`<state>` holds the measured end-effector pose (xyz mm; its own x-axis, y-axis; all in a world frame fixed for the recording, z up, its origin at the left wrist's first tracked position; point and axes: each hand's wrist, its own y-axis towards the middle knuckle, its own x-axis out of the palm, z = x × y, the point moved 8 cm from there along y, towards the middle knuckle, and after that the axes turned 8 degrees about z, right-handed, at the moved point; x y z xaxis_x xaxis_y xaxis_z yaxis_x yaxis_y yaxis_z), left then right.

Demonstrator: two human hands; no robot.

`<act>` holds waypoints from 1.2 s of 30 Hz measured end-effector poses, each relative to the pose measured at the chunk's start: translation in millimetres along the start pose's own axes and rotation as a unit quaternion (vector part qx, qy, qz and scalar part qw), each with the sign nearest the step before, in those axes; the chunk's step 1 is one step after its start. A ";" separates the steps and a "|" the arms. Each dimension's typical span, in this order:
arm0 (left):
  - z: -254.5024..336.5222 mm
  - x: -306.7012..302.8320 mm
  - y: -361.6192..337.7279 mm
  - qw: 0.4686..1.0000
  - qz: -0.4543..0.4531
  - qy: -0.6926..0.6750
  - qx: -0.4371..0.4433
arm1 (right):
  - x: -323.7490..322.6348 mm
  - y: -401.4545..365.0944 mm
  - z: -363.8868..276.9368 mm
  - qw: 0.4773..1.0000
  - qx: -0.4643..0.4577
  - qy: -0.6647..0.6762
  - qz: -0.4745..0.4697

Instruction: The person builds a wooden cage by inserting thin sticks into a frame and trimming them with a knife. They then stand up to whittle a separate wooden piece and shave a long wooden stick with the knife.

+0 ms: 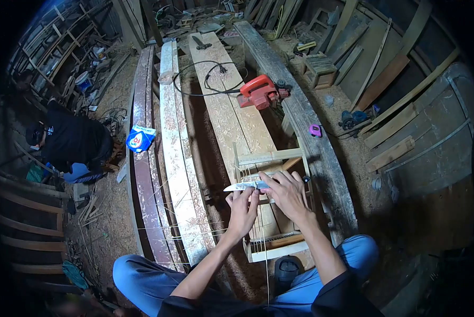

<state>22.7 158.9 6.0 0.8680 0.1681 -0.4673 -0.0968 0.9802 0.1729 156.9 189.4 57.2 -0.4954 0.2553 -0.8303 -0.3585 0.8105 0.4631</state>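
My right hand (285, 193) is wrapped round a knife (240, 186), its pale blade pointing left across the work. Just below the blade, my left hand (242, 210) is closed, with thumb and fingers pinched on a thin, pale strand (264, 238) that trails down toward my lap. Both hands are over a small wooden frame (279, 253), which has pale rails and thin strands strung along it. The frame stands between my knees, at the near end of a plank. The fingers partly hide the knife handle and the exact spot where blade meets strand.
A red power planer (262, 94) with a black cable lies on the shavings-covered plank (221, 79). A pink tape measure (315, 130) rests on the right beam (326, 174). On the left beam (143, 105) lies a blue packet (140, 138). Another person (76, 137) crouches at left.
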 end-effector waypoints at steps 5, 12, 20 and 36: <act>0.5 -1.0 1.2 1.000 0.000 0.026 -0.004 | -1.3 0.5 2.1 1.000 -0.001 -0.013 0.015; 0.1 -3.2 3.7 0.999 0.049 0.018 0.009 | -5.3 -1.3 6.1 1.000 0.017 -0.011 0.018; 3.4 -5.0 6.7 0.999 0.034 0.013 -0.008 | -12.6 -4.7 15.2 0.999 0.032 -0.027 0.002; -4.5 -2.9 1.3 0.999 0.019 0.045 -0.012 | -41.5 -23.0 35.6 0.995 0.092 -0.041 0.010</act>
<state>17.8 160.2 3.6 0.8167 0.2131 -0.5363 -0.1413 0.9749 0.1722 213.8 178.9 70.0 -0.4320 0.3079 -0.8477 -0.1952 0.8857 0.4212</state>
